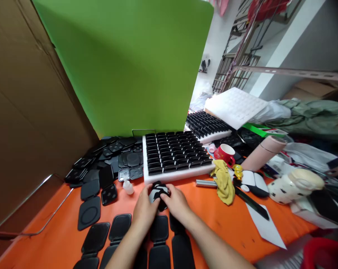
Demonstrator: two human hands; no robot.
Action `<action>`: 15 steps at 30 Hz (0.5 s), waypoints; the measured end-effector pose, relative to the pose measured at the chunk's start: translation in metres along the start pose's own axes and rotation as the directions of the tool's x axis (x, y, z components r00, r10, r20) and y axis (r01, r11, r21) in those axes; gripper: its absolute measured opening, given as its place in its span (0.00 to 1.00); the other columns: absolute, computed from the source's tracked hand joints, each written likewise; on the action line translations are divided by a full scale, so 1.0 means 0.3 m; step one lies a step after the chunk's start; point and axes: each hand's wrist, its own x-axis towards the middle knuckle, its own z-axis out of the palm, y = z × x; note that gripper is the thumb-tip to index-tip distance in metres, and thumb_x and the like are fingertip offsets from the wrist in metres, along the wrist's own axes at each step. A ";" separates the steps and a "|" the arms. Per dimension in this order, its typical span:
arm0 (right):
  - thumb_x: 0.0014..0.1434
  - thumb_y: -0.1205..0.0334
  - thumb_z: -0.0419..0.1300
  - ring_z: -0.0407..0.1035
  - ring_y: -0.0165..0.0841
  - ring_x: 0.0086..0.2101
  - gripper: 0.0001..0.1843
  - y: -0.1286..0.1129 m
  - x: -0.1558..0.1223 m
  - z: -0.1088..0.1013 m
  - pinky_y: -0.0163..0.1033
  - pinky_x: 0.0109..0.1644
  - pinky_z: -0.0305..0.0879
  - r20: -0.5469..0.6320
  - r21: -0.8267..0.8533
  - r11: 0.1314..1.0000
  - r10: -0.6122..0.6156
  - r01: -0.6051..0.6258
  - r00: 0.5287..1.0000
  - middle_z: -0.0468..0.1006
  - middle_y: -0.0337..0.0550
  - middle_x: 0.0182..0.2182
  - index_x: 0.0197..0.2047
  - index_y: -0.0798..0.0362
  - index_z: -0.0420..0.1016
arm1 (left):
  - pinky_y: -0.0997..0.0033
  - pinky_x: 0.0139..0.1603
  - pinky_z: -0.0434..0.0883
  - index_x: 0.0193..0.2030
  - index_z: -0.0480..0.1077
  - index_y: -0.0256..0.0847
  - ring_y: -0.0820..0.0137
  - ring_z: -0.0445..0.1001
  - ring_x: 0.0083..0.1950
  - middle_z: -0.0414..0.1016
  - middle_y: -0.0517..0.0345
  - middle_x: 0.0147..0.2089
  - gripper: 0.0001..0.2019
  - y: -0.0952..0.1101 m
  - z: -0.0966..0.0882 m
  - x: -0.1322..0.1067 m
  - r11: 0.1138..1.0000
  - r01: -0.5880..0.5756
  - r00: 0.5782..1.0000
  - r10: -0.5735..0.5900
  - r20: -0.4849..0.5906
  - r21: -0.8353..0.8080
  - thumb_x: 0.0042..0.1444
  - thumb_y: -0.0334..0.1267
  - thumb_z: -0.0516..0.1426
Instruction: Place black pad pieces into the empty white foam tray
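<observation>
Both hands meet over the orange table, in front of the white foam tray (180, 175). My left hand (145, 204) closes on the left side of a small black folding pad (159, 189), which shows pale grey patches. From the other side my right hand (175, 201) grips the same pad, its thumb lying over the front. Fingers cover part of the pad. Below the hands and between the forearms lie opened black folding pads (159, 228) in a row, partly hidden by the arms. Upright black pads fill the slots of the foam tray.
A heap of black pads (107, 153) lies at the back left, near a small white bottle (128, 187). To the right are a yellow cloth (224, 182), a red mug (225, 154), a pink flask (262, 153) and a spotted bottle (293, 185). A green board (130, 67) stands behind.
</observation>
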 end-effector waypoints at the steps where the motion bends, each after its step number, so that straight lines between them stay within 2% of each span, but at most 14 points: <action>1: 0.53 0.62 0.55 0.70 0.36 0.38 0.12 -0.001 0.002 -0.006 0.38 0.41 0.64 0.016 0.016 1.000 -0.010 0.009 1.000 0.76 0.42 0.36 0.43 0.50 0.70 | 0.62 0.54 0.63 0.57 0.57 0.32 0.59 0.66 0.56 0.67 0.42 0.55 0.28 -0.005 -0.004 0.006 1.000 -0.009 1.000 0.009 0.013 0.000 0.48 0.37 0.55; 5: 0.56 0.63 0.53 0.70 0.32 0.34 0.10 -0.010 -0.003 -0.052 0.34 0.37 0.65 0.055 0.079 0.994 -0.080 0.075 0.995 0.76 0.39 0.34 0.41 0.51 0.70 | 0.62 0.50 0.66 0.57 0.56 0.33 0.60 0.69 0.52 0.68 0.43 0.53 0.28 -0.005 -0.032 0.007 0.995 -0.093 0.995 0.092 0.038 0.022 0.48 0.37 0.55; 7: 0.56 0.63 0.53 0.69 0.32 0.36 0.09 -0.017 -0.014 -0.080 0.35 0.40 0.64 0.043 0.081 0.990 -0.122 0.119 0.992 0.75 0.40 0.35 0.40 0.51 0.70 | 0.63 0.51 0.65 0.55 0.60 0.38 0.62 0.68 0.53 0.68 0.48 0.53 0.22 0.008 -0.050 -0.006 0.985 -0.168 0.985 0.166 0.043 0.048 0.51 0.37 0.53; 10: 0.56 0.62 0.53 0.67 0.34 0.40 0.09 -0.017 -0.029 -0.113 0.38 0.45 0.61 0.047 0.014 0.982 -0.186 0.186 0.981 0.74 0.41 0.37 0.40 0.50 0.71 | 0.62 0.50 0.64 0.43 0.68 0.43 0.60 0.68 0.50 0.72 0.53 0.46 0.12 0.019 -0.070 -0.019 0.962 -0.251 0.968 0.245 0.059 0.110 0.53 0.40 0.51; 12: 0.56 0.63 0.54 0.66 0.36 0.42 0.13 -0.012 -0.035 -0.119 0.40 0.47 0.61 0.057 -0.029 0.979 -0.198 0.200 0.979 0.74 0.43 0.40 0.46 0.50 0.70 | 0.60 0.49 0.64 0.42 0.68 0.43 0.59 0.69 0.48 0.72 0.53 0.43 0.11 0.016 -0.075 -0.015 0.951 -0.267 0.964 0.259 0.066 0.154 0.52 0.40 0.53; 15: 0.55 0.63 0.55 0.64 0.38 0.48 0.23 -0.007 -0.036 -0.105 0.42 0.52 0.58 0.093 -0.041 0.975 -0.213 0.217 0.973 0.70 0.46 0.48 0.55 0.50 0.63 | 0.59 0.49 0.63 0.45 0.66 0.41 0.58 0.68 0.48 0.72 0.51 0.45 0.14 0.007 -0.071 0.004 0.938 -0.280 0.959 0.267 0.092 0.202 0.50 0.37 0.54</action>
